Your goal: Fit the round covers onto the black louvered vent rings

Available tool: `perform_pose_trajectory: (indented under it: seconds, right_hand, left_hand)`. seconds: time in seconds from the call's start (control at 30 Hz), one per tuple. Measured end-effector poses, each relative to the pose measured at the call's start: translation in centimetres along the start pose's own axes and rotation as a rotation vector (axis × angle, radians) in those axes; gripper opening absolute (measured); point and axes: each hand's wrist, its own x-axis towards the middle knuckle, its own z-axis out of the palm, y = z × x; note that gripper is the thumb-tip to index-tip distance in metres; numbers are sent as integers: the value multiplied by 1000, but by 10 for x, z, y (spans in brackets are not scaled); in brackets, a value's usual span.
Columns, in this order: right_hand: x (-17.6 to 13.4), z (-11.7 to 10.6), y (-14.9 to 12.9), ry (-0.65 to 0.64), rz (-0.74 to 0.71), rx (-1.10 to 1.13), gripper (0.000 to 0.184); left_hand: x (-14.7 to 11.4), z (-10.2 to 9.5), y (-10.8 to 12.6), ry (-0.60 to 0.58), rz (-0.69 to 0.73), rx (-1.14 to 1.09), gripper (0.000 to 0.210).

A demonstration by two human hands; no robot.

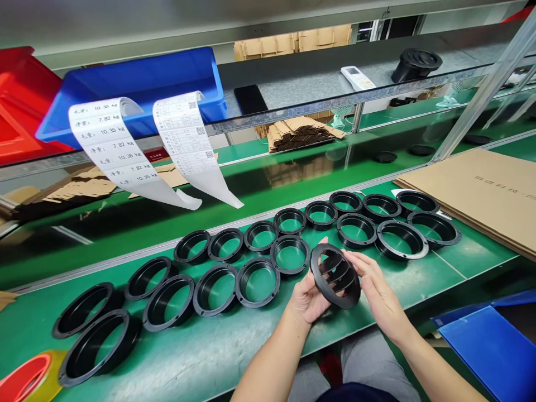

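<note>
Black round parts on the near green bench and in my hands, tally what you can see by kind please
Open black rings without slats: 18
Slatted black ring, held up: 1
Total: 19

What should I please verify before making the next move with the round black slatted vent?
1. Round black slatted plastic vent supported by the left hand: ok.
2. Right hand gripping firmly: cannot tell.
3. Vent's far side undamaged: cannot tell, hidden.
4. Black flanged plastic rings resting on the green flat worktop: ok.
5. Round yellow-and-red tape roll apart from the vent: ok.
</note>
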Motion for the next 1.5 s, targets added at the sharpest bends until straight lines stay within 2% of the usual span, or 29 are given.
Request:
perform_pose_trajectory:
  seconds: [0.13,0.4,0.47,0.6,0.67,0.77,0.87,0.97,1.03,1.2,1.5]
  right_hand:
    - [0,2,1,-10,-9,19,40]
    - [0,1,-4,11,-67,-50,40]
    - [-2,0,-9,53,-177,-144,40]
    - [-6,3,-17,185,-529,-420,26]
    - [-6,6,-18,177,-576,-470,20]
    - [-5,8,-17,144,-475,-365,19]
    - [-2,3,-17,294,-207,-211,8]
    - [5,-7,-18,392,112,74,28]
    - [10,-13,-18,412,236,291,34]
    - [17,-19,-19,384,426,600,42]
    - [16,-19,-18,326,503,728,44]
  left_hand:
    - [2,1,1,-6,27,-11,89]
    - [1,-4,1,-3,15,3,99]
    - [2,-1,2,7,22,8,100]
    - [4,6,3,84,62,43,98]
    - [5,8,2,116,69,50,97]
    - [8,8,-1,161,63,68,93]
    - [11,7,-2,236,55,185,74]
    - [14,7,-1,275,46,286,53]
    - [14,7,-1,285,46,311,49]
    - [13,5,-1,261,66,298,46]
    - [12,5,1,196,72,269,53]
